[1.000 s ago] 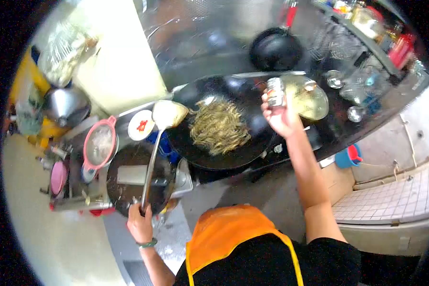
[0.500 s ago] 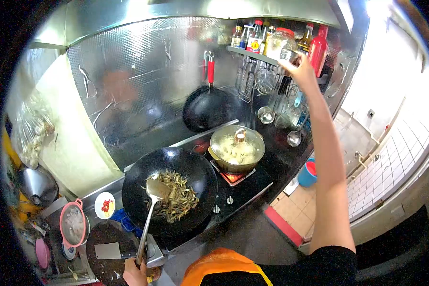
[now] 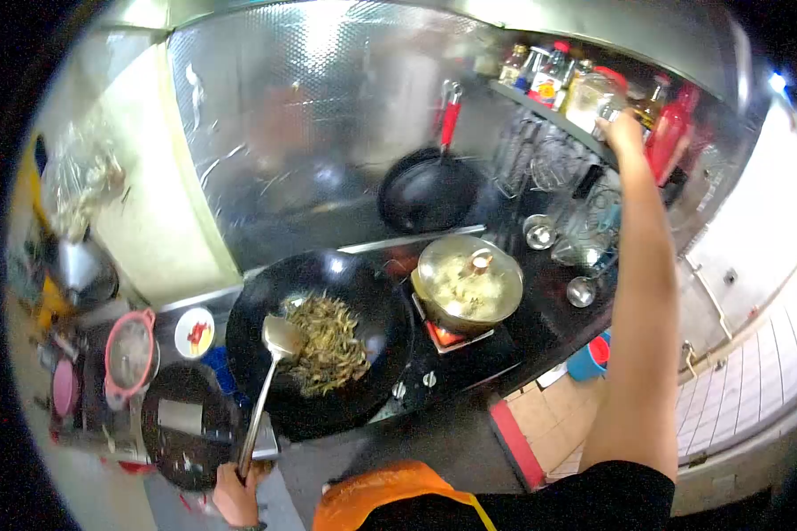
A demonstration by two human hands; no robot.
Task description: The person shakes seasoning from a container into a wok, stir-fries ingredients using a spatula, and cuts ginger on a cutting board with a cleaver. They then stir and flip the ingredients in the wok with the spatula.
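Note:
My left hand [image 3: 236, 496] is closed round the handle of a metal wok spatula [image 3: 257, 416]. The spatula's blade lies in a large black wok [image 3: 383, 305], against a heap of brownish, strip-like food [image 3: 332, 350]. With my arm stretched up to the right, my right hand [image 3: 626, 133] is at the wall shelf [image 3: 553, 117], its fingers round a small clear jar [image 3: 604, 122] that is partly hidden and blurred. Just behind that jar is a bigger red-lidded jar [image 3: 591, 96]. Bottles stand to both sides, including a red one [image 3: 671, 133].
A glass-lidded pot [image 3: 469, 281] sits over a glowing burner [image 3: 447, 336]. Utensils, including a ladle [image 3: 581, 292], and a frying pan [image 3: 427, 190] hang behind. At left are a small bowl [image 3: 194, 334], a pink-rimmed basket [image 3: 130, 352], and a cleaver [image 3: 180, 417] on a round board [image 3: 181, 465].
The view has tilted and shifted. My right hand has brought the small jar closer in to the shelf, beside the red-lidded jar. The spatula stays in the wok, held by my left hand.

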